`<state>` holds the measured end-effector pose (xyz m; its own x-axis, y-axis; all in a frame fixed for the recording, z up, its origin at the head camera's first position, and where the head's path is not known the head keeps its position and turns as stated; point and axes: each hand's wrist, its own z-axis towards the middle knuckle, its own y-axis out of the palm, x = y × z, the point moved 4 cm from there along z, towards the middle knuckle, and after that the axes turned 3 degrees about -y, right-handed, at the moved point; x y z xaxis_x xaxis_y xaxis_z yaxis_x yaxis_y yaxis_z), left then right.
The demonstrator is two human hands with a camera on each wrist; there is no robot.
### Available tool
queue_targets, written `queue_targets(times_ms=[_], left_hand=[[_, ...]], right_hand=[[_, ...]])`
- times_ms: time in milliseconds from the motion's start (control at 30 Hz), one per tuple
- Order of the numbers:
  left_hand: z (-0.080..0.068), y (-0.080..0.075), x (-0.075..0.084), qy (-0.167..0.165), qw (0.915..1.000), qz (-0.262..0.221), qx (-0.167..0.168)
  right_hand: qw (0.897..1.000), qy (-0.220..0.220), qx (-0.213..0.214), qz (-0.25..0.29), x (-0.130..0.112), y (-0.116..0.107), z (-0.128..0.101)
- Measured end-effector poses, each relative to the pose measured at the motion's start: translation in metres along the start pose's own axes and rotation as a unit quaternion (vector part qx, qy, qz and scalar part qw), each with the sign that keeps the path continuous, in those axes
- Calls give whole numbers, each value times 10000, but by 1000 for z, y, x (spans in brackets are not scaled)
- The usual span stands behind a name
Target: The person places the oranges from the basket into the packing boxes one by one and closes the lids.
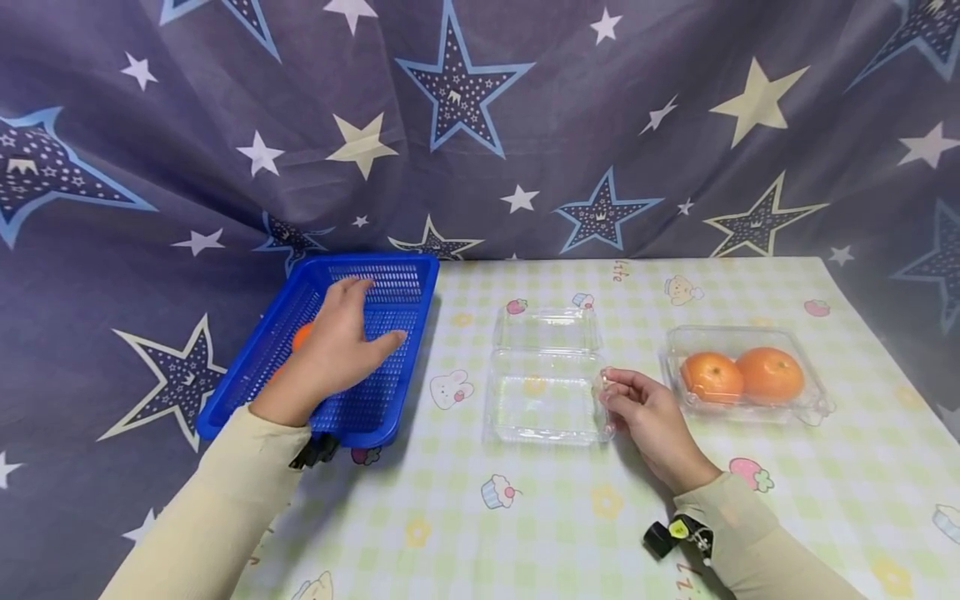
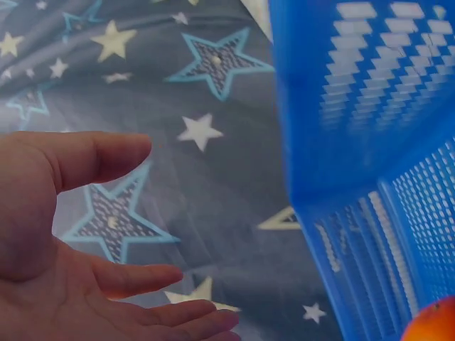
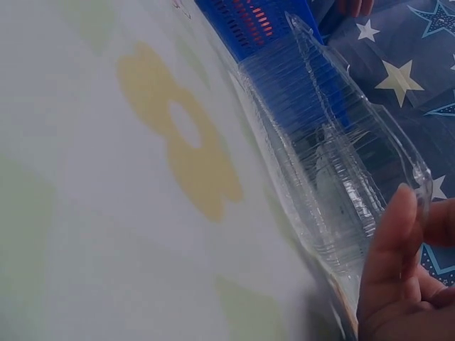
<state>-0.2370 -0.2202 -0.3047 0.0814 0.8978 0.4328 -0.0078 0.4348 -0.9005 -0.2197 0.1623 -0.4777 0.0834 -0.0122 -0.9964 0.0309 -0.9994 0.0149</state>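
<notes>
My left hand (image 1: 333,354) hovers over the blue plastic basket (image 1: 432,271), fingers apart and thumb stretched out. Nothing is between the fingers in the left wrist view. Beneath this hand, orange fruit (image 1: 302,335) lies in the basket, mostly hidden by the hand and wrist; a bit of one orange (image 2: 434,323) shows at the corner of the left wrist view. On the table, a clear plastic clamshell box (image 1: 547,408) stands with its lid folded back. My right hand (image 1: 652,425) pinches its right rim between thumb and fingers.
Right of the right hand, a second clear clamshell box (image 1: 795,342) holds two oranges (image 1: 770,375). A checked cloth with printed figures covers the table (image 1: 570,533). Behind the table hangs a dark star-patterned curtain (image 1: 480,192).
</notes>
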Motion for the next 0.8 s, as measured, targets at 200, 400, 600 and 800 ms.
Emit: queue_targets(times_ms=[200, 400, 600, 800], left_hand=[[15, -3, -22, -410, 9992, -1, -35], [32, -7, -40, -631, 9980, 36, 2], [45, -10, -59, -875, 9960, 141, -105], [52, -9, -76, -936, 9948, 398, -111]], right_hand=[[9999, 89, 21, 93, 1, 0, 0], [9999, 107, 66, 119, 0, -1, 1], [9997, 175, 75, 144, 2, -1, 1], [9996, 241, 110, 105, 3, -1, 1]])
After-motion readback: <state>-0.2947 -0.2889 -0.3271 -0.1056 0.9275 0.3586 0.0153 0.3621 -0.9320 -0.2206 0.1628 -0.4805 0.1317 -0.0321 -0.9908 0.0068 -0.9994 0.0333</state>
